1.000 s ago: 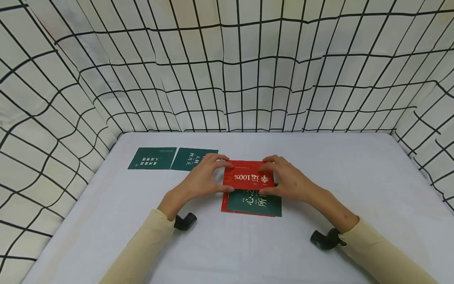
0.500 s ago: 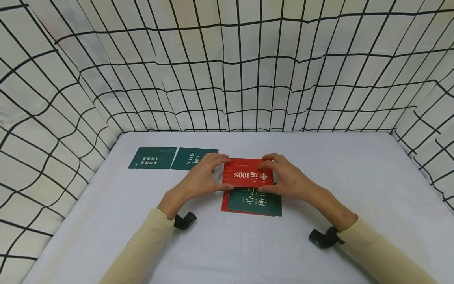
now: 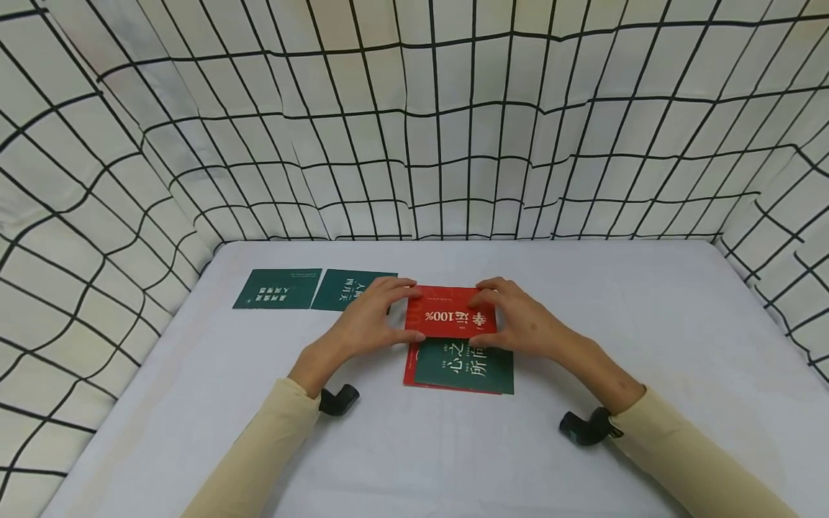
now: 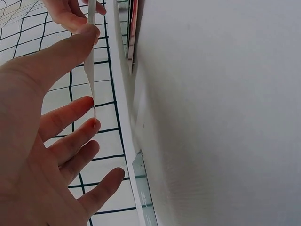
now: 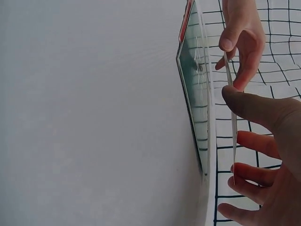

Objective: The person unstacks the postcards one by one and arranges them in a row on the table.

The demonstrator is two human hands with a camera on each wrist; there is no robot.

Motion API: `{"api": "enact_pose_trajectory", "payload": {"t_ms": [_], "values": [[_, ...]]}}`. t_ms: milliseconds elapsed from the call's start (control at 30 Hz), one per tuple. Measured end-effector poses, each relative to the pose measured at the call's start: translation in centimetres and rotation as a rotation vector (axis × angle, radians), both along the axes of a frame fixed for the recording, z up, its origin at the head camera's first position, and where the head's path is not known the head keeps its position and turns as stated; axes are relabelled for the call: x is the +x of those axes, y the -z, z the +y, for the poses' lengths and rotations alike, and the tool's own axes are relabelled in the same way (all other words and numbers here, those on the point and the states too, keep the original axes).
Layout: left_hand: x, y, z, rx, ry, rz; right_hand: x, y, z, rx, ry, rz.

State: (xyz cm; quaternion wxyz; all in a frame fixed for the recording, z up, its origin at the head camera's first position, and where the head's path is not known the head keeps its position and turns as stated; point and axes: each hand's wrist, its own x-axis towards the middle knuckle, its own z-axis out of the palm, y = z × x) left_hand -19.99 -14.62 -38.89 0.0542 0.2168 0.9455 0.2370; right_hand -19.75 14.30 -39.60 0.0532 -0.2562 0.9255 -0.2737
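White desk (image 3: 648, 331), checked cloth behind. Red card (image 3: 451, 314) lifted flat, long side left-right; left hand (image 3: 363, 325) and right hand (image 3: 521, 324) pinch short ends above green card (image 3: 463, 367).

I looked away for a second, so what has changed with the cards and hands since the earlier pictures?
Both hands, left hand and right hand, carried the red card a little farther from the person, uncovering more of the green card on the stack. Both hands kept pinching the red card's ends. The stack and the two green cards at far left did not move.
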Motion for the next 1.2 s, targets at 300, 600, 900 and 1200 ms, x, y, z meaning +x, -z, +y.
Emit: {"api": "enact_pose_trajectory", "payload": {"t_ms": [300, 600, 900, 1200], "values": [[-0.2, 0.1, -0.3, -0.005, -0.006, 0.016, -0.4, -0.2, -0.6, 0.019, 0.000, -0.019], [-0.6, 0.2, -0.4, -0.014, -0.025, 0.040, -0.9, -0.2, -1.2, 0.029, 0.010, -0.022], [-1.2, 0.4, -0.4, -0.047, -0.054, 0.015, -1.3, -0.3, -1.8, 0.034, 0.010, -0.015], [-1.7, 0.6, -0.5, -0.064, -0.069, 0.006, -2.1, -0.2, -2.5, 0.053, 0.005, 0.001]]}}
